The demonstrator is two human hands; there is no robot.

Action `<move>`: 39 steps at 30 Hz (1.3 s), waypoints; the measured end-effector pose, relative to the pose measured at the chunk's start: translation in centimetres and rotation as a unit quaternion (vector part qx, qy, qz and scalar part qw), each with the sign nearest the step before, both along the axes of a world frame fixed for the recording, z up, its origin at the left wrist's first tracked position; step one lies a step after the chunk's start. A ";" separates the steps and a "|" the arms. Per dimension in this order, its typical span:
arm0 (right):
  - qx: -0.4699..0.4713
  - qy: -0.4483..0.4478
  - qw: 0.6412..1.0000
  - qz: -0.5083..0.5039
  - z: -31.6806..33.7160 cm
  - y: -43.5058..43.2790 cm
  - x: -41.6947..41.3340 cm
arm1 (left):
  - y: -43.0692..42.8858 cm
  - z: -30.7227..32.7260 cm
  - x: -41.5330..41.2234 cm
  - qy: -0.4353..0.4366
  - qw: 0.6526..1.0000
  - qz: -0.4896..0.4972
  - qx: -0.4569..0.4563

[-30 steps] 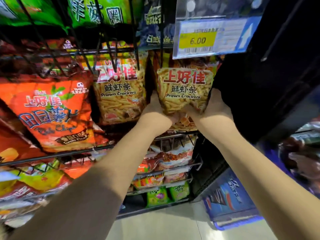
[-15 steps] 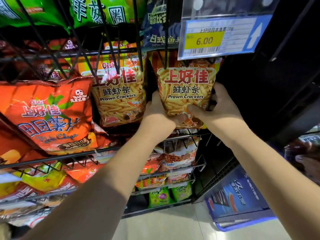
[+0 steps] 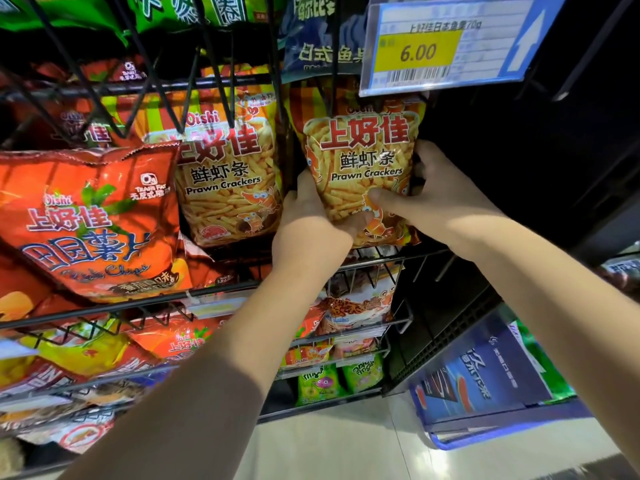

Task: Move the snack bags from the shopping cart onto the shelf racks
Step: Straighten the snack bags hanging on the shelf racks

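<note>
A yellow-orange prawn cracker bag (image 3: 363, 157) stands upright in the right slot of a black wire rack (image 3: 221, 81). My left hand (image 3: 308, 223) grips its lower left edge. My right hand (image 3: 433, 199) grips its right side, thumb pressed across the front. A matching prawn cracker bag (image 3: 228, 188) sits in the slot to the left. The shopping cart is only partly seen as a blue edge (image 3: 519, 424) at the lower right.
A large orange potato chip bag (image 3: 90, 223) fills the rack's left side. A price tag reading 6.00 (image 3: 446, 46) hangs just above the held bag. Lower wire shelves (image 3: 360, 327) hold smaller snack bags. A black panel (image 3: 519, 150) bounds the rack on the right.
Both hands have pushed the prawn cracker bag up and back into the right slot, under the price tag. My right hand slid from beneath the bag round to its right side.
</note>
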State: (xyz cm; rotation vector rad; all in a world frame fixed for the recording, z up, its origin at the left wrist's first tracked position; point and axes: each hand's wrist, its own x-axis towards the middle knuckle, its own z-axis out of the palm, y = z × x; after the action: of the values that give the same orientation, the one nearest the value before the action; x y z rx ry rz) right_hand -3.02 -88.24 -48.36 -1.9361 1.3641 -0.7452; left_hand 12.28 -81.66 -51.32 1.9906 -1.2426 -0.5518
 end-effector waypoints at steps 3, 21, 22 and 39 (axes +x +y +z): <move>-0.006 0.026 1.000 -0.002 0.4 -0.2 0.4 | 0.2 -0.2 -0.1 -0.016 1.000 0.009 -0.011; -0.007 0.144 0.987 -0.065 0.0 0.5 0.0 | -0.6 0.5 0.2 0.021 0.995 -0.083 0.046; -0.002 0.147 0.987 -0.067 0.0 0.6 0.0 | -0.3 0.7 0.1 0.029 0.995 -0.083 0.045; -0.156 0.086 0.984 0.018 0.5 9.5 6.1 | 10.1 2.0 4.8 -0.027 0.996 0.088 -0.001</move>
State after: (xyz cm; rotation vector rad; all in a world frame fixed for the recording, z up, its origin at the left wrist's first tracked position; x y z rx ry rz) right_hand 3.12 -78.74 -47.87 -2.3101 1.3736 -0.8292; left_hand 17.05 -71.54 -49.36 2.1011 -1.0855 -0.4126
